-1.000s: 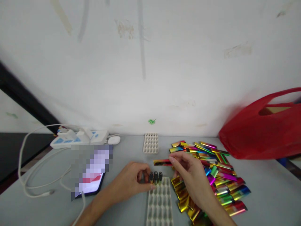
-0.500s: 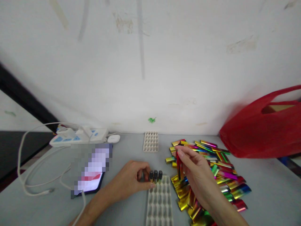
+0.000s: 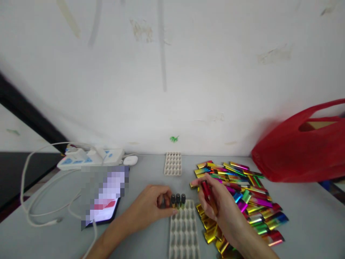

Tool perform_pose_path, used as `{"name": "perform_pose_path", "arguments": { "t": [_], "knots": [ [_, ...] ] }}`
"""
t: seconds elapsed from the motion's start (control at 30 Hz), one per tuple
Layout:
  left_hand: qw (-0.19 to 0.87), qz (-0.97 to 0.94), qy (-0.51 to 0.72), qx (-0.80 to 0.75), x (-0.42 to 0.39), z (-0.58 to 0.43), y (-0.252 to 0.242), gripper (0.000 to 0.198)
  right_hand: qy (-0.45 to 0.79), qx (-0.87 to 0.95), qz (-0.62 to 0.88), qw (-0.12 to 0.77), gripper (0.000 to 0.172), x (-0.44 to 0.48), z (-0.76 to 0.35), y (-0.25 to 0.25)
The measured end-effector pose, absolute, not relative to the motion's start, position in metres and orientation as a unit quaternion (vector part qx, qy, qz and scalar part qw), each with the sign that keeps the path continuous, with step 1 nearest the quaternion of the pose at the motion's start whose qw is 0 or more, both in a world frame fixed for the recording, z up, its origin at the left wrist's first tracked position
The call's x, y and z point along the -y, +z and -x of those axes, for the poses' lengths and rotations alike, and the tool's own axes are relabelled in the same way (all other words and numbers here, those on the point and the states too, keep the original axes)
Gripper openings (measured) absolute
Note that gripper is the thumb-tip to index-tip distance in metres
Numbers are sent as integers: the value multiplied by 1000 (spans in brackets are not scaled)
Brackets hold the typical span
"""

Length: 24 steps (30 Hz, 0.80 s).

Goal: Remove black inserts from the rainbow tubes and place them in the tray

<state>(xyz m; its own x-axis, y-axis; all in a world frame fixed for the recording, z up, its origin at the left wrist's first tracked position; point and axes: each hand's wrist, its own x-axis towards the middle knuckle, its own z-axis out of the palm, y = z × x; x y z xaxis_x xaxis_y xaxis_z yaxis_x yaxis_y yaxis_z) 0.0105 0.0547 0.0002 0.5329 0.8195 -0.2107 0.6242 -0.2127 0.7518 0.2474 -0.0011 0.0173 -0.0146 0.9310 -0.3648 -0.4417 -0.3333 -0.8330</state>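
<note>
A pale tray of small pockets (image 3: 183, 233) lies at the front middle, with three black-topped pieces (image 3: 178, 200) upright in its far row. My left hand (image 3: 155, 203) is curled at the tray's far left corner, its thumb and fingertips beside the leftmost piece; whether it grips that piece is hard to see. Over the left edge of a pile of shiny metallic sleeves (image 3: 258, 201), my right hand (image 3: 218, 205) is closed around a red sleeve (image 3: 206, 191), held tilted between thumb and fingers.
A smaller pocketed tray (image 3: 173, 163) lies near the wall. To the left are a phone (image 3: 109, 205), a power strip (image 3: 91, 158), white cables and a white case (image 3: 130, 160). A red bag (image 3: 299, 154) stands at the right.
My right hand has turned and shifted slightly down, and the red sleeve in it has gone from nearly upright to tilted. My left hand has barely moved.
</note>
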Motion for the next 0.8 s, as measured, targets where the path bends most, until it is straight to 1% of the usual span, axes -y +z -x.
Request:
{"name": "perform_pose_path", "arguments": {
  "t": [0.13,0.33,0.43,0.57,0.8],
  "knots": [
    [414,-771,118,-469,-55,-10,-1,31,684,250,441,524,59,1,-246,15],
    [415,-776,121,-460,-55,-9,-2,31,724,216,393,524,56,1,-242,18],
    [412,-777,122,-460,-55,-9,-3,29,726,221,405,510,60,1,-244,16],
    [412,-776,122,-462,-55,-9,-3,28,744,228,431,457,70,2,-245,10],
    [408,-776,122,-465,-55,-9,-4,27,694,298,479,447,64,8,-236,4]
  ]
}}
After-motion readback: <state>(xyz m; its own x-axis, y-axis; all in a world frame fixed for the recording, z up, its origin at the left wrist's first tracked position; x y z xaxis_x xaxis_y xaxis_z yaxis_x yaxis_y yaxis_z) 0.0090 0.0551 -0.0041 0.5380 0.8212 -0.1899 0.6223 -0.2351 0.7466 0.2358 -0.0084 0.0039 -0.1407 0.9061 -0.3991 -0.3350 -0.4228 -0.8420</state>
